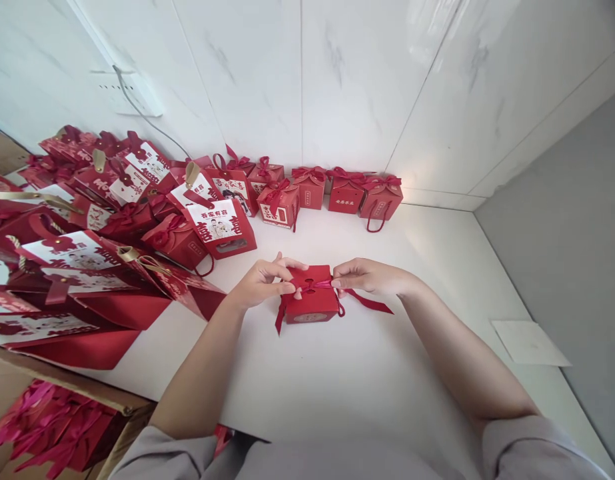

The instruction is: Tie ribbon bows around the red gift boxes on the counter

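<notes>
A small red gift box (312, 309) stands on the white table in front of me, with a dark red ribbon (370, 302) crossing its top. On the box's left side, my left hand (267, 280) pinches the ribbon, its thumb and fingers near the middle of the lid. At the right edge of the lid, my right hand (363, 275) has its fingers closed on the other part of the ribbon. One ribbon tail hangs down at the front left, and the other trails out to the right below my right hand. A red cord handle shows at the box's right side.
Several ribboned red boxes (344, 192) stand along the tiled wall. A crowd of red gift boxes and bags (220, 227) fills the left side. At lower left, a cardboard carton (132, 427) holds more ribboned boxes. A white card (530, 343) lies at the right by a grey panel.
</notes>
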Motion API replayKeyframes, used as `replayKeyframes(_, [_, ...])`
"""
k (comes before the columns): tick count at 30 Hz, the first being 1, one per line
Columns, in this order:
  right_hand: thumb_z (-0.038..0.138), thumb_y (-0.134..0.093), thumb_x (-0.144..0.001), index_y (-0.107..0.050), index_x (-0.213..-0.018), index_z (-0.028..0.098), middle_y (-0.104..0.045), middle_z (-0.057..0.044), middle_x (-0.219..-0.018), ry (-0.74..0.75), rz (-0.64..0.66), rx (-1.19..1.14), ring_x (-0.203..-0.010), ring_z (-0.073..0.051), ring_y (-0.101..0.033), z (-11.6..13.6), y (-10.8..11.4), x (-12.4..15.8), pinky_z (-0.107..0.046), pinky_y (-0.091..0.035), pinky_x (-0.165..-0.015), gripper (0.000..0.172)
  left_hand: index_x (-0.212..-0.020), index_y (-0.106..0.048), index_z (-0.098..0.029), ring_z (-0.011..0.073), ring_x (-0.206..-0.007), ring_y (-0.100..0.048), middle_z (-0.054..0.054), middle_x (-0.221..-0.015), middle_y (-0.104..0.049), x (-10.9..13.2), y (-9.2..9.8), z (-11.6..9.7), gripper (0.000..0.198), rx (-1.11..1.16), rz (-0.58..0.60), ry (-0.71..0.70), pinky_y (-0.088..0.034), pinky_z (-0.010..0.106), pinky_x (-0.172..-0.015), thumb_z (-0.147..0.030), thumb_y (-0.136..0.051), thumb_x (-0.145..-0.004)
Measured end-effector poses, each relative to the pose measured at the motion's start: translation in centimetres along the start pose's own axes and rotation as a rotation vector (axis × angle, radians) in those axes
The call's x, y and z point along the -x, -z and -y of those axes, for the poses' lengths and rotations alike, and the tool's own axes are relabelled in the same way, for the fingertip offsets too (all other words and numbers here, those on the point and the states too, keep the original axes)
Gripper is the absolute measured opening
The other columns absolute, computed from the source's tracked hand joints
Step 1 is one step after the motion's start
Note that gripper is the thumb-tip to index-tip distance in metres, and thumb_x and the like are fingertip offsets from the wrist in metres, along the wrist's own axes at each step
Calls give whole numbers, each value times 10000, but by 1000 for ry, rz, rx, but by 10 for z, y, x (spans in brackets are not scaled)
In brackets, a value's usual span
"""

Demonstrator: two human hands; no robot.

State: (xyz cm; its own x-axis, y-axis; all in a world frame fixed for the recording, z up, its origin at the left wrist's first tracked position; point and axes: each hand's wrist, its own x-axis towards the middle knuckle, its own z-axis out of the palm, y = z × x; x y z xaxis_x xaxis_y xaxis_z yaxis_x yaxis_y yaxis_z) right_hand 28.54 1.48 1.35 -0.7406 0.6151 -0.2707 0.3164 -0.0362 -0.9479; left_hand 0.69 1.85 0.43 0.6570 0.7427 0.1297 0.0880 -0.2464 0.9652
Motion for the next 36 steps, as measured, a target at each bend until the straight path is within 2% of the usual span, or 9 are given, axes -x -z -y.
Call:
replayKeyframes(3, [540, -607, -823, -665, -817, 164, -602, -5, -803, -7, -67, -3, -752, -144, -524, 0, 1, 0, -283, -394, -722, 381, -672, -747, -209, 232, -1089, -620, 51, -712, -742, -3, -5, -4, 234, -188, -64, 73, 42, 481, -1198, -382, -683, -815])
replayKeyframes(7, [472, -730, -737, -725, -816, 159, -612, -15, -832, 6, -138, -30, -730, -132, -522, 0, 4, 2, -276, -412, -692, 323, -686, -754, -224, 221, -1072, -618, 36, -709, -734, -6, -11, -9, 221, -261, -79, 122, 54, 490, -1199, -382, -676, -819])
replayKeyframes(10, [401, -762, -732, -743, -805, 159, -624, -5, -762, 81, -105, -144, -661, -111, -510, 1, 2, 1, -275, -414, -654, 253, -722, -770, -233, 234, -1103, -606, 46, -786, -745, -5, -12, -13, 198, -304, -48, 139, 36, 499, -1200, -392, -688, -806])
replayKeyframes(14, [339, -734, -783, -755, -899, 175, -655, -29, -845, 228, -120, -223, -751, -134, -576, 3, -12, -5, -288, -450, -705, 202, -770, -785, -243, 241, -1133, -593, 53, -912, -744, -4, -10, -13, 171, -317, -22, 144, 37, 488, -1204, -395, -708, -788])
replayKeyframes(16, [316, -700, -819, -750, -947, 185, -637, -36, -895, 297, -138, -166, -790, -139, -589, 5, -19, -8, -287, -457, -720, 189, -777, -786, -247, 234, -1113, -603, 51, -971, -733, -4, -10, -11, 150, -319, -31, 138, 43, 492, -1204, -382, -721, -778])
replayKeyframes(21, [296, -603, -897, -714, -1020, 209, -591, -27, -872, 371, -228, 74, -704, -116, -541, 10, -33, -11, -258, -423, -621, 187, -860, -781, -254, 194, -988, -653, 37, -1043, -714, -5, -12, -11, 163, -353, -36, 70, 52, 492, -1205, -373, -748, -754])
replayKeyframes(24, [267, -557, -924, -686, -1047, 221, -593, -30, -879, 427, -265, 192, -729, -127, -545, 11, -36, -11, -266, -437, -658, 184, -841, -775, -253, 176, -946, -657, 23, -1018, -718, -7, -14, -12, 152, -357, 2, 64, 49, 472, -1207, -379, -739, -764])
replayKeyframes(33, [199, -441, -972, -639, -1059, 234, -643, -59, -938, 482, -421, 653, -818, -171, -583, 12, -49, -14, -329, -420, -762, 219, -772, -749, -225, 191, -930, -636, 29, -984, -700, -8, -18, -13, 221, -356, -3, 77, 5, 452, -1211, -439, -761, -718])
replayKeyframes(36, [193, -463, -960, -632, -1092, 246, -667, -56, -988, 476, -359, 637, -881, -183, -604, 16, -47, -9, -344, -423, -799, 221, -817, -765, -236, 200, -965, -628, 40, -994, -702, -7, -19, -13, 201, -346, -17, 82, -57, 458, -1209, -424, -701, -786])
